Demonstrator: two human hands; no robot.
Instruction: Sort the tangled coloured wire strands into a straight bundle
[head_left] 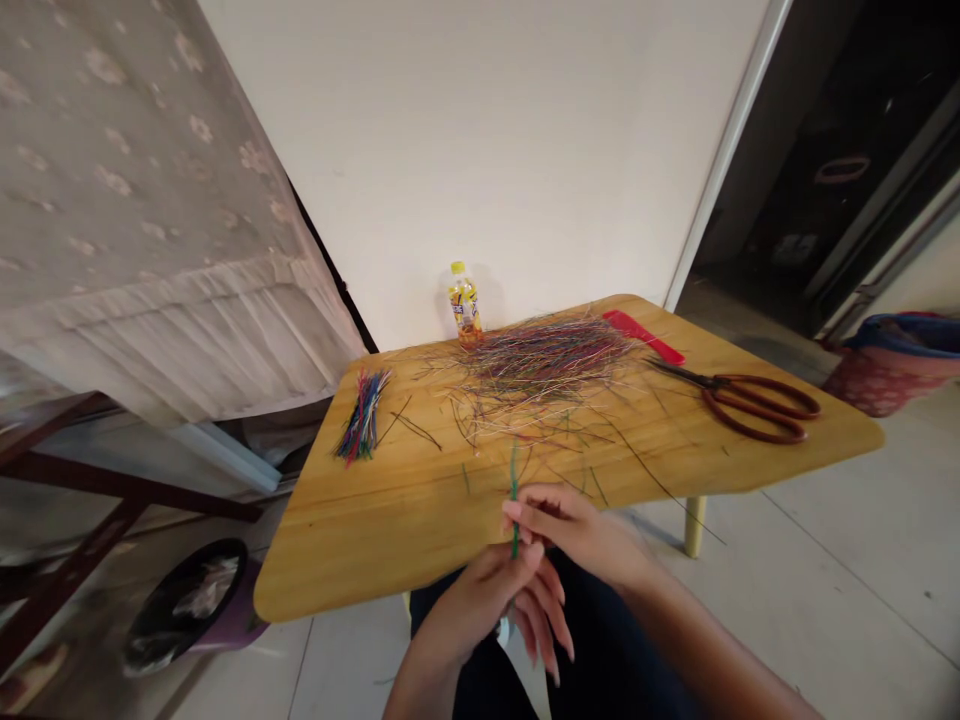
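Note:
A thin green wire [514, 470] runs upright between both my hands at the table's near edge. My right hand [559, 520] pinches it midway, thumb and forefinger pressed together. Lower down, my left hand [510, 590] grips its bottom end between thumb and forefinger, the other fingers hanging loose. Just beyond the hands lies a loose, tangled heap of multicoloured wires [547, 365]. A neater bundle of short coloured wires [363, 415] lies at the table's left side, with a few single dark wires beside it.
Large scissors with brown handles [757, 405] lie on the right of the wooden table [360, 530], near a red plastic strip [643, 336]. A yellow-capped bottle [465, 305] stands by the wall. Bins stand on the floor at left [232, 610] and right [881, 370].

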